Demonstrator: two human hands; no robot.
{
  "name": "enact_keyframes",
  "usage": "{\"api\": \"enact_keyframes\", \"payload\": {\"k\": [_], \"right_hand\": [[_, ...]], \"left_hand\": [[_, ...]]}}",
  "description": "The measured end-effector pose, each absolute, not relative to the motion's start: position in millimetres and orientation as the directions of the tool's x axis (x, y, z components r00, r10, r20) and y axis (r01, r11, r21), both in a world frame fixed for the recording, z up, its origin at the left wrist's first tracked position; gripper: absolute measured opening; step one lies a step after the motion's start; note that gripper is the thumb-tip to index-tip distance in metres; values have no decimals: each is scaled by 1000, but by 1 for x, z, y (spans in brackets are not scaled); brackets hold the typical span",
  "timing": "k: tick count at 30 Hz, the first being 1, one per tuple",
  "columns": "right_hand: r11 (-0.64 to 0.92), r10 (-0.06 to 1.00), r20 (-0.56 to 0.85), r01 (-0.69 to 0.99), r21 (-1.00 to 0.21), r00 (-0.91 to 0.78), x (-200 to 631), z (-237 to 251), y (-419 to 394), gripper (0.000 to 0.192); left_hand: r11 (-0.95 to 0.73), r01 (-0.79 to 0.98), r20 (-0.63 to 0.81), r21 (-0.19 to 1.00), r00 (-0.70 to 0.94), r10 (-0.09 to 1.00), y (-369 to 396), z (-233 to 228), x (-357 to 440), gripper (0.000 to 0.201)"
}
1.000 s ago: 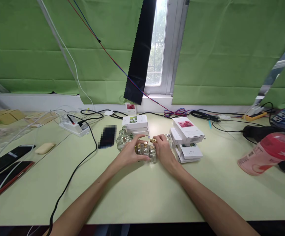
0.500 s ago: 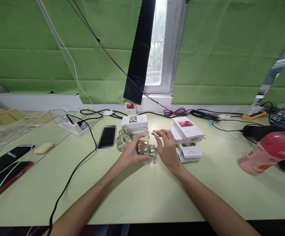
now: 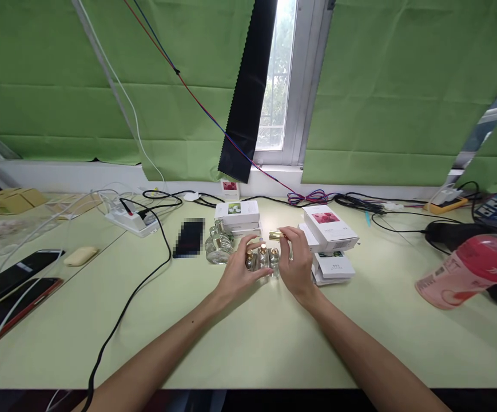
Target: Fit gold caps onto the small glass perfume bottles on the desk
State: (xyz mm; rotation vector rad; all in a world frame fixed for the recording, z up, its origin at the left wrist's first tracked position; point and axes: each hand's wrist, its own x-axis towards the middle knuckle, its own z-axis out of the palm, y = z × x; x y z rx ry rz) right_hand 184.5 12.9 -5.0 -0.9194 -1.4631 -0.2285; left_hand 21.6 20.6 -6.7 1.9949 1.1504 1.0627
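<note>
Three small clear glass bottles with gold necks (image 3: 263, 258) stand side by side in the middle of the pale green table (image 3: 248, 337). My left hand (image 3: 240, 270) wraps around their left side and steadies them. My right hand (image 3: 296, 260) sits just right of them and pinches a small gold cap (image 3: 276, 235) between thumb and fingertips, above the bottles. More glass bottles (image 3: 218, 246) are bunched behind my left hand.
White boxes are stacked behind (image 3: 237, 214) and to the right (image 3: 329, 229). A black phone (image 3: 189, 237) lies left of the bottles. A power strip (image 3: 130, 221) and cables run at the left, a pink bottle (image 3: 466, 274) lies at the right, two phones (image 3: 12, 286) lie far left.
My right hand lifted a gold cap off the bottle group and raised it above them. My left hand stayed around the bottles. The camera shifted slightly.
</note>
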Motion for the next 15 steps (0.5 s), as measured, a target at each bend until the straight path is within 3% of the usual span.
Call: {"api": "enact_keyframes", "payload": {"k": [10,15], "right_hand": [[672,378,911,627,-393,166,182,-6,10,21],[653,446,873,596,-468,198,179,-7,8,20]], "left_hand": [[-488,271,433,830,239,869,19,-18,32,77],[-517,320,467,794,223,855,16,-15,29,71]]}}
